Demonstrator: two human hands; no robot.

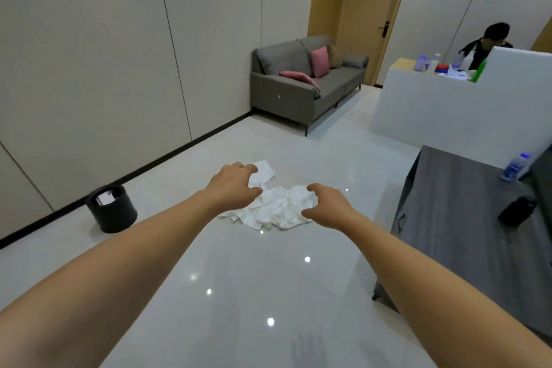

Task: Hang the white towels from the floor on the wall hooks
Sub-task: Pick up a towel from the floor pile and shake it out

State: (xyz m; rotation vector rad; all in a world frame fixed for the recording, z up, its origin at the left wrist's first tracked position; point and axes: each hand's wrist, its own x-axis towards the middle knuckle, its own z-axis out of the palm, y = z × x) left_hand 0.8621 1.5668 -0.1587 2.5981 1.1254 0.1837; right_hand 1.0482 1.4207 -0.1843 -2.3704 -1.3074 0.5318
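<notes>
A: From the head view, we're at the pickup: our left hand (236, 185) and right hand (327, 206) hover spread and empty over the white towels (277, 209) heaped on the floor (239, 293).

B: Next we need a grasp. No hooks or readable writing visible.

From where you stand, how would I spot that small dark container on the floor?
Find the long pale wall on the left and follow its black baseboard along the floor. Beside it stands a short round black bin, left of the white towels; it is the only dark thing on the tiles.
</notes>
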